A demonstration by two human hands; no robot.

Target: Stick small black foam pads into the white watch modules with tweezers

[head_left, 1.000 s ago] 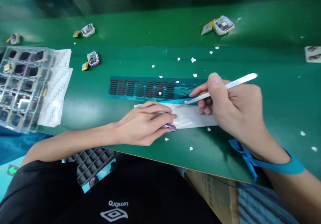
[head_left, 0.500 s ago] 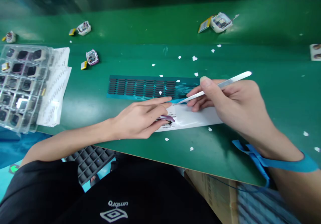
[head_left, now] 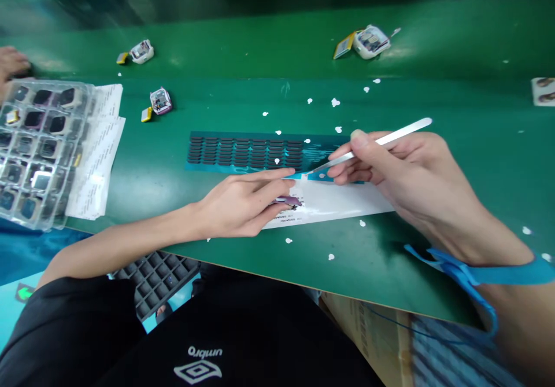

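Landmark: white label sheet (head_left: 333, 202), lying flat on green bench (head_left: 455, 161) near its front edge.

Far left of the sheet: another person's hand (head_left: 11, 63) at frame edge, beside clear compartment tray (head_left: 39, 150) loaded with small devices. Against the tray's right side: stack of printed paper strips (head_left: 97, 155). Left of and below the sheet, under the bench edge: dark grid tray (head_left: 156, 280).

Left of and behind the sheet: 2 small devices, one white (head_left: 141, 51), one purple-rimmed (head_left: 160, 100), each with a yellow part just beside it.

Directly behind the sheet, touching its rear edge: blue carrier strip (head_left: 255, 153) bearing rows of dark pads.

On the sheet's left end: left hand (head_left: 243, 205), palm down, fingers extended and nearly flat, thumb and fingers closed on a small purple device (head_left: 288, 202), pressing it onto the sheet. Index fingertip close to the tweezer tip.

At the sheet's rear edge, right of centre: right hand (head_left: 403, 173), fingers pinched shut around white tweezers (head_left: 373, 144). Tweezer tip down at the boundary between sheet and blue strip; whether anything is held in the tip cannot be told. Blue wrist strap (head_left: 485, 274) on that wrist, right of and nearer than the sheet.

Scattered around the sheet: white scraps (head_left: 333, 102). Well behind the sheet: 3rd device, white (head_left: 370, 41). Far right of the sheet: card (head_left: 544, 91) at frame edge.
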